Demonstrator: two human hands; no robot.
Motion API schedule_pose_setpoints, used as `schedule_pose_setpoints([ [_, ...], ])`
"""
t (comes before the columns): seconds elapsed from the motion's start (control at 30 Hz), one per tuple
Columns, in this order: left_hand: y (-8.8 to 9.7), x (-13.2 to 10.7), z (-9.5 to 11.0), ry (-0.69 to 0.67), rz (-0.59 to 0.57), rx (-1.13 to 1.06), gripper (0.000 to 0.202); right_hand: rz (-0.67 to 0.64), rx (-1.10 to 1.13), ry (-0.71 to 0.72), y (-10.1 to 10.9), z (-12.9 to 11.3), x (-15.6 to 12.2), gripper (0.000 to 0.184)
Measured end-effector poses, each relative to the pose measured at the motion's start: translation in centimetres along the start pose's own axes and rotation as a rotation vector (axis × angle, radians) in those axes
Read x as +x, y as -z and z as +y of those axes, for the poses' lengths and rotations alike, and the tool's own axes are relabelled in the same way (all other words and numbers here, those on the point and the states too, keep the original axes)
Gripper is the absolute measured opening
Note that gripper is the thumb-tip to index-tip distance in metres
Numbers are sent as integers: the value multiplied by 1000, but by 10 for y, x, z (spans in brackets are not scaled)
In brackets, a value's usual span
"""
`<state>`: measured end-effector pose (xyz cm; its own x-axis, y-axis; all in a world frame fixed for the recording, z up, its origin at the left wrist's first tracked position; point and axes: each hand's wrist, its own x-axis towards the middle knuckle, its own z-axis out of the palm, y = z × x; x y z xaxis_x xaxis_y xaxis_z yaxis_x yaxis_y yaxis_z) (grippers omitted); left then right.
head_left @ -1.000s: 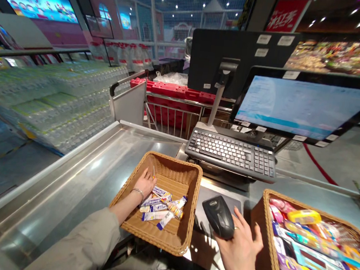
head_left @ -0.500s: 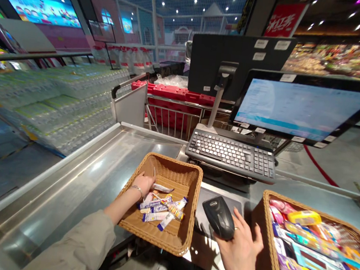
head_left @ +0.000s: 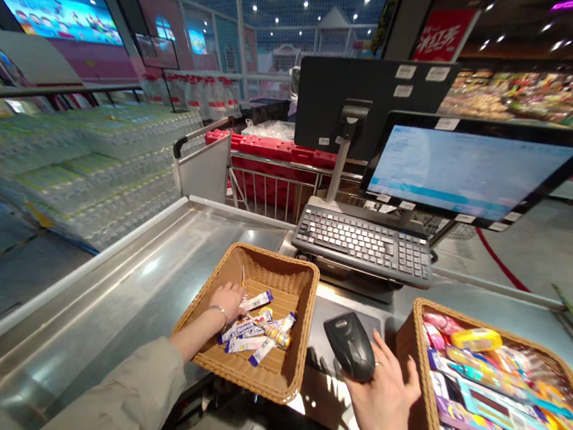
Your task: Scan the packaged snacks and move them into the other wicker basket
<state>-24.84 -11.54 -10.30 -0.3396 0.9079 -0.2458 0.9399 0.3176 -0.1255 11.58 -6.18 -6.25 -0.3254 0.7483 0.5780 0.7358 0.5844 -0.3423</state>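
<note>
My left hand (head_left: pixel 226 299) reaches down into a tan woven basket (head_left: pixel 237 372), close to its left wall. Its fingertips are among the sweets and mostly hidden, so I cannot make out whether they grip anything. A thin piece sticks up just beyond the fingers. Several slim white-and-blue wrapped sticks (head_left: pixel 245 343) lie crossed on the basket floor, with a yellow-orange wrapped sweet (head_left: pixel 277 335) on top. My right hand (head_left: pixel 385 392) holds a black barcode scanner (head_left: pixel 349 344) from its near side, over the counter between the two baskets.
Right of me stands a second woven basket (head_left: pixel 421 368) full of colourful packaged goods (head_left: pixel 498 398). Behind the scanner are a keyboard (head_left: pixel 363 243) and a lit monitor (head_left: pixel 470 172). The metal counter (head_left: pixel 149 261) has a raised left edge. Stacked bottles (head_left: pixel 95 172) stand beyond it.
My left hand has shifted slightly down and toward me inside the basket. A white-and-blue stick by its fingers now lies flatter on the others. My right hand keeps the scanner in about the same place.
</note>
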Motion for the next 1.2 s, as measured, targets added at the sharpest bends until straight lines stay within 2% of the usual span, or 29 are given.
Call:
schedule_pose_setpoints([
  [0.13,-10,-7,13,-42,31,79,60,5,5,5,0,0,1,22],
  [0.4,-32,-5,14,-48,68,168,49,36,-28,10,1,3,4,26],
  [0.63,-36,-3,12,-42,106,191,46,43,-55,30,2,5,4,28],
  [0.73,-28,-4,13,-52,146,186,42,84,-68,61,2,3,6,29],
  [0.83,-12,-7,14,-60,201,171,40,124,-83,94,3,2,8,30],
  [1.0,20,-13,21,-102,311,135,35,85,-74,89,5,1,9,27],
  [1.2,48,-23,31,-172,599,-33,26,83,-70,135,2,7,7,22],
])
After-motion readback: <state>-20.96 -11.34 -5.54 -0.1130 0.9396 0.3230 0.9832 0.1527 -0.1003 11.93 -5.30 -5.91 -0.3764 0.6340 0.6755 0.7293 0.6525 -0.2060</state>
